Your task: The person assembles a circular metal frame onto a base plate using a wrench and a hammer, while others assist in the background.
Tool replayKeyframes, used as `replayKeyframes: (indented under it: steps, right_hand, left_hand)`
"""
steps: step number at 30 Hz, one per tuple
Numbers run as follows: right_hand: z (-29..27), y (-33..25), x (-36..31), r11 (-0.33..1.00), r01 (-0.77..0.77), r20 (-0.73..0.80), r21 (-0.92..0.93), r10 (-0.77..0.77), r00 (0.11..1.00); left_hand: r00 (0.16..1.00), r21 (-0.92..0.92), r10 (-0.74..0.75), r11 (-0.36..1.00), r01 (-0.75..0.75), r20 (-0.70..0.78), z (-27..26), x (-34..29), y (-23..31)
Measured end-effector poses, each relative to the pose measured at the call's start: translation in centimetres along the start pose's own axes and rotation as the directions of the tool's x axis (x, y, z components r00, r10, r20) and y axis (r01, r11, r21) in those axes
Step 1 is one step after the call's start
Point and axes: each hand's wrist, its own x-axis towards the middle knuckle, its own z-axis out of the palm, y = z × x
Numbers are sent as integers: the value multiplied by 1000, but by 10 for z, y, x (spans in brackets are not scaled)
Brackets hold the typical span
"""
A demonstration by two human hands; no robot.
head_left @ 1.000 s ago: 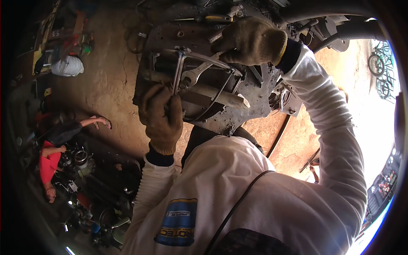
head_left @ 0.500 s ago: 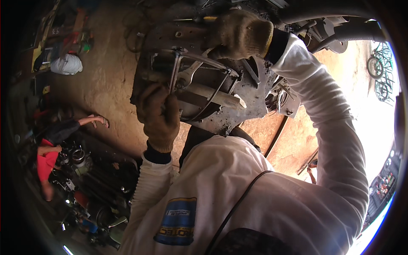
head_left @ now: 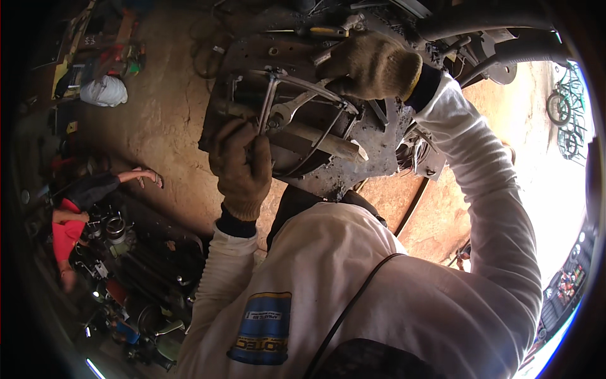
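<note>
1. Well, from where I sit, I look down through the head camera at two brown-gloved hands at work over a dark, grimy metal desk.
2. My left hand has its thumb and fingers drawn together, pinching a rod at the near left part of a metal frame made of bent bars.
3. My right hand is curled around the upper end of a steel wrench, above the frame's far bar; the fingertips are partly hidden from me.
4. The wrench slants down to the left, its head just beside my left fingertips and the rod. I cannot tell whether it grips a nut there.
5. The frame lies on the desk, and a pale, stick-like bar runs slantwise beneath it, one end poking out to the right.
6. Beyond my right hand I make out a tool with a yellow handle, lying near the desk's far side.
7. Off to the left, well apart from my hands, a person in a red top is near some machine parts.
8. A bicycle stands in the bright area at far right.
</note>
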Motion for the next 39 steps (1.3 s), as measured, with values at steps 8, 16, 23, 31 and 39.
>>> replayKeyframes:
  steps: [8, 16, 23, 31, 39]
  right_hand:
    - [-21, -10, 29, 996, -83, 132, -41, 88, 987]
    - [-36, -1, 30, 998, -40, 224, -48, 50, 973]
    - [-31, -16, 29, 999, -40, 14, -35, 40, 999]
    - [-14, -3, 21, 1000, -7, 66, -18, 8, 998]
    - [-5, -11, 18, 992, 83, 13, -94, -82, 997]
  left_hand:
    - [1000, -18, -12, 1000, 12, 0, 1, 0, 2]
    - [999, 20, 25, 999, -25, 28, -5, 5, 1]
    - [1000, -45, 12, 999, -11, 29, -8, 8, -4]
    - [1000, -43, 24, 999, -25, -4, -4, 9, -6]
    - [1000, -18, -17, 1000, 18, 15, -6, 7, -2]
